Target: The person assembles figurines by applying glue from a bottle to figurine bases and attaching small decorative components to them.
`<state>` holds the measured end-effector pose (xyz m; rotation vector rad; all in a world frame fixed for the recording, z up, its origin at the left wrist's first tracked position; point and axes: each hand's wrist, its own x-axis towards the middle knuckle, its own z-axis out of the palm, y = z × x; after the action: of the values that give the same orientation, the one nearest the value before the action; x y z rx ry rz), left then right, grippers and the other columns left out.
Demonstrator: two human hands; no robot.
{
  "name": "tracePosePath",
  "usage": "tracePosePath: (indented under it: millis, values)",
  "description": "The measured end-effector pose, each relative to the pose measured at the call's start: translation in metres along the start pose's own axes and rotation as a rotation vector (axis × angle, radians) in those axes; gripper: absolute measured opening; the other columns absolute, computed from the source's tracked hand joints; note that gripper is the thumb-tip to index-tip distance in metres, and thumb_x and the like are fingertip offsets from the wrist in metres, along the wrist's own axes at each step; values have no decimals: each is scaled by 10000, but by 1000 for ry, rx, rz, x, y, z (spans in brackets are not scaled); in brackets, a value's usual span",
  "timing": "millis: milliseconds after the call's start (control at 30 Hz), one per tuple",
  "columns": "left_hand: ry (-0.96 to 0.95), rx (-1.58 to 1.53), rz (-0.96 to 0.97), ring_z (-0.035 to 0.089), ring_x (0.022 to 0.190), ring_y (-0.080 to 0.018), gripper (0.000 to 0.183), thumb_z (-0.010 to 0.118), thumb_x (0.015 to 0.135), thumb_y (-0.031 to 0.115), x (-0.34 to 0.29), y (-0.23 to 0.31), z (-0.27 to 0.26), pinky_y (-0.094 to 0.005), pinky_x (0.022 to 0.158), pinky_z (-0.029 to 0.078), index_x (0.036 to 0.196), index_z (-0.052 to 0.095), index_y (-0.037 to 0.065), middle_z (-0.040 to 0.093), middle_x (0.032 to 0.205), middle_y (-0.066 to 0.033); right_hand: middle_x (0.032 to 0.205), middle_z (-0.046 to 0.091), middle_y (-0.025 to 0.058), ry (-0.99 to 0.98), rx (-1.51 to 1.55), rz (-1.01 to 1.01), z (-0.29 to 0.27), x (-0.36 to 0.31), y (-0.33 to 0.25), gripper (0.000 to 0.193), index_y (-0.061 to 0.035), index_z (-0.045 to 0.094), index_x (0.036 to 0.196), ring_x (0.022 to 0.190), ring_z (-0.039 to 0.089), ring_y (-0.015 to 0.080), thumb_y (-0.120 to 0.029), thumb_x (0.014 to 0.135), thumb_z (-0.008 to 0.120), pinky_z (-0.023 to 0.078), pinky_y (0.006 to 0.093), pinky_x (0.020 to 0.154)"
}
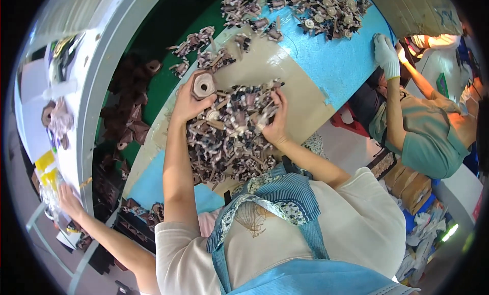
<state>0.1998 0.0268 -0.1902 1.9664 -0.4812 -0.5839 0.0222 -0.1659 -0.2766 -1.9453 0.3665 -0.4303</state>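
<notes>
My left hand (188, 104) is closed around a brown hexagonal base (204, 85) with a round hole in its middle, held above the table. Below it spreads a large heap of small figurines (229, 137) in brown, pink, white and black. At the heap's right edge, the curled fingers of my right hand (276, 124) close on a small figurine (266, 116), which is partly hidden and blurred among the others.
More figurines (331, 12) are piled at the far side of the blue-covered table (310, 55). Brown parts (135, 127) lie on the green belt (168, 35) to the left. A co-worker's gloved hand (387, 58) rests at the table's right edge; another person's hand (69, 201) is at far left.
</notes>
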Motion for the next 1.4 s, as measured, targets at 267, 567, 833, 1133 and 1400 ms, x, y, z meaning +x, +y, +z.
tracePosePath:
  millis: [267, 567, 833, 1133, 1400]
  values:
    - [189, -301, -84, 570, 977, -154, 582, 745, 720, 134, -27, -21, -17, -300, 862, 458, 1218, 469, 10, 591, 1076, -68, 1387, 280, 247, -544, -237, 31, -42, 64, -40, 860, -93, 365, 1376, 1235, 299, 452, 2, 558, 613, 274, 493, 1062]
    - [603, -297, -72, 560, 1043, -212, 728, 733, 721, 260, 77, -37, -46, -328, 908, 433, 1321, 422, -10, 583, 1134, -115, 1437, 265, 202, -264, -424, -363, 14, 309, 7, 767, -206, 381, 1387, 1297, 240, 443, -446, 710, 652, 194, 589, 1044]
    - [513, -223, -348, 569, 1020, -203, 549, 718, 716, 326, 94, -84, -38, -311, 907, 423, 1159, 576, 34, 619, 1099, -86, 1475, 323, 42, -740, -807, -61, 58, 350, 4, 742, -324, 546, 1280, 1398, 31, 418, -795, 722, 412, 55, 708, 1026]
    - [330, -382, -325, 545, 1049, -198, 612, 725, 681, 293, 59, -46, -17, -310, 936, 403, 1184, 527, 7, 587, 1132, -81, 1251, 500, 74, -767, -237, -331, 50, 215, -1, 388, -222, 697, 898, 1267, 357, 338, -555, 700, 667, 285, 613, 965]
    - [150, -532, -201, 581, 988, -196, 595, 743, 681, 285, 7, -27, -12, -312, 889, 443, 1157, 520, 5, 611, 1059, -80, 1254, 489, 231, -789, -75, -375, 4, 180, -7, 401, -138, 715, 851, 1165, 465, 394, -517, 719, 707, 378, 460, 969]
